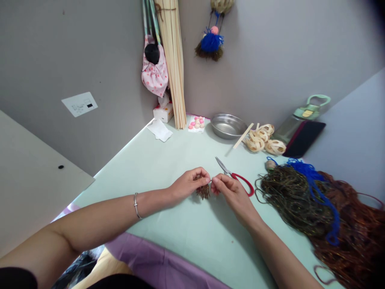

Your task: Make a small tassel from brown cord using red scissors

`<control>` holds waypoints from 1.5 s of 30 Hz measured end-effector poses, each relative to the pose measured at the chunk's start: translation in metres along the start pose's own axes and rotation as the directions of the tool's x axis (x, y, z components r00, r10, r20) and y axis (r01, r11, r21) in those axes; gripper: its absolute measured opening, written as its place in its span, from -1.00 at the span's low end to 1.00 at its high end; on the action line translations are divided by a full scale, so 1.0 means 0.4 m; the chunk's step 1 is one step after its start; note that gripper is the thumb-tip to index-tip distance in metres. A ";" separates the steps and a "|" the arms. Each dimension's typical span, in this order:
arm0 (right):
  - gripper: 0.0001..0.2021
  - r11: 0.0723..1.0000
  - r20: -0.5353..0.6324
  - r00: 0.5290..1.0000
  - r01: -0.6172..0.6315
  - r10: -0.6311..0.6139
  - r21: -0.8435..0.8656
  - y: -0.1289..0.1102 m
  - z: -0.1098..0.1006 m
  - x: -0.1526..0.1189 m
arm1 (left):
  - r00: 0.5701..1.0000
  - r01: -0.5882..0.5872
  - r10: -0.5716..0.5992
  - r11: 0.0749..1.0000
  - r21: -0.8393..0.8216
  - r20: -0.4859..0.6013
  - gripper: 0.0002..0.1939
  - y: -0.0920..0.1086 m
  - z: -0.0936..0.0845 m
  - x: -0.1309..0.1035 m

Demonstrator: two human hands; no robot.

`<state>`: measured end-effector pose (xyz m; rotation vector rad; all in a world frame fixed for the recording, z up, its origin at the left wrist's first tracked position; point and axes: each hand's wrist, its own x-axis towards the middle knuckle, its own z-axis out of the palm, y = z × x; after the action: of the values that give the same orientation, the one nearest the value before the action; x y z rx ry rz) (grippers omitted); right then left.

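Note:
My left hand point(190, 184) is closed in a pinch on a small brown tassel point(203, 192), whose strands hang below the fingers above the table. Close beside it, my right hand point(230, 190) pinches what looks like a thin dark cord at the top of the tassel; the fingertips of both hands nearly meet. Part of the tassel is hidden behind my left fingers. Just beyond my right hand lie scissors point(243, 182) with red handles, their blades pointing away to the left.
On the right is a heap of dark green and brown cord point(288, 196) with blue yarn point(327, 208). Farther back are woven strip balls point(275, 147), a metal bowl point(228, 126), pink and cream beads point(197, 123), a bottle point(288, 124) and a phone point(306, 138). Wooden strips point(173, 64) lean in the corner.

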<state>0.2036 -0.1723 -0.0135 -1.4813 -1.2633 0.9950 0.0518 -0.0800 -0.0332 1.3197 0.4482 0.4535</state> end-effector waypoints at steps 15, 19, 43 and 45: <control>-0.77 0.979 -0.077 0.992 -0.082 0.098 0.187 0.000 0.006 -0.002 | 0.995 0.092 -0.087 0.990 -0.112 0.052 -0.70 -0.003 0.002 0.001; -0.80 0.984 -0.084 0.992 -0.082 0.097 0.161 -0.003 0.007 -0.002 | 0.991 0.135 -0.134 0.980 -0.146 0.016 -0.76 0.005 0.001 0.000; -0.83 0.985 -0.022 0.997 -0.065 0.069 0.162 -0.004 0.019 -0.004 | 0.998 0.033 -0.046 0.944 -0.329 -0.031 -0.70 0.027 0.001 -0.001; -0.83 0.986 -0.097 0.993 -0.047 0.063 0.163 -0.002 0.015 -0.004 | 0.995 0.047 -0.069 0.958 -0.282 -0.068 -0.71 0.020 0.000 0.000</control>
<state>0.1975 -0.1731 -0.0144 -1.4292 -1.0504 1.0200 0.0511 -0.0784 -0.0255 1.0150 0.4678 0.5009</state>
